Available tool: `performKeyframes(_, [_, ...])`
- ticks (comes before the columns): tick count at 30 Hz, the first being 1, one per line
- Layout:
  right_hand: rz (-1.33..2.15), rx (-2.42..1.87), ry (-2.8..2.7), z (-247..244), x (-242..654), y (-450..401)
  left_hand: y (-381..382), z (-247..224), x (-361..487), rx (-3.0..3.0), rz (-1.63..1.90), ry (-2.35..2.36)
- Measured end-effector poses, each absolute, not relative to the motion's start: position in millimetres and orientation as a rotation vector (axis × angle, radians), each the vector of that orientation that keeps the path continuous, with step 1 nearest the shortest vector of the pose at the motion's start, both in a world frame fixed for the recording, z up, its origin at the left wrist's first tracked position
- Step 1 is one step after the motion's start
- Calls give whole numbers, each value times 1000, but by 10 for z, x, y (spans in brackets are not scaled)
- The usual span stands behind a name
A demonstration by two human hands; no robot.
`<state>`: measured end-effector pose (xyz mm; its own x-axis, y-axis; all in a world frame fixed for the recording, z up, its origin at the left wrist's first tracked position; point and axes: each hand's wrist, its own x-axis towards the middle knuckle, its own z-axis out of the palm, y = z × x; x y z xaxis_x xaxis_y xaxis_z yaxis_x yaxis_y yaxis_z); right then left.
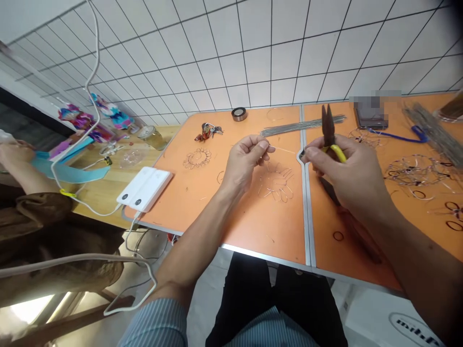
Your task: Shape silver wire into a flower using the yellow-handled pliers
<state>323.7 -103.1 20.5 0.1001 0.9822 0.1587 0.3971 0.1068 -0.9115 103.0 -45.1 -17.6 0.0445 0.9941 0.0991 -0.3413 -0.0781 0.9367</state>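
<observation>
My left hand (249,156) is closed, its thumb and forefinger pinching a thin piece of wire (282,149) that points toward my right hand. In my right hand (347,166) sits a pair of pliers (328,126) with yellow handles and dark jaws aimed upward. The right thumb and forefinger are near the wire's far end; whether they touch it I cannot tell. Below the wire, a flower-like shape of looped wire (277,185) lies on the orange table (253,226). A red-handled tool (356,231) lies partly hidden under my right hand.
A bundle of straight wires (300,126), a tape roll (239,113), a wire ring (197,158) and a phone (371,113) lie toward the back. Bent wire frames (415,171) spread at right. A white power bank (144,188) with cables sits left, beside another person's arm (21,166).
</observation>
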Motion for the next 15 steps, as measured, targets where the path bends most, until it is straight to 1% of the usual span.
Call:
performKeyframes(2, [673, -1517, -1566, 244, 3370, -968, -429, -128, 996, 988, 1424, 883])
performKeyframes(5, [462, -1697, -1875, 203, 3606, -890, -392, -86, 954, 915, 1485, 895])
performKeyframes(10, [236, -2163, -2202, -115, 4039, -973, -389, -72, 955, 836, 1435, 909])
performKeyframes(12, [135, -2256, -2233, -263, 4237, -1028, -415, -65, 979, 829, 1405, 904])
performKeyframes(15, [88, -2211, -2294, -378, 4423, -1077, -467, -60, 1037, 817, 1361, 864])
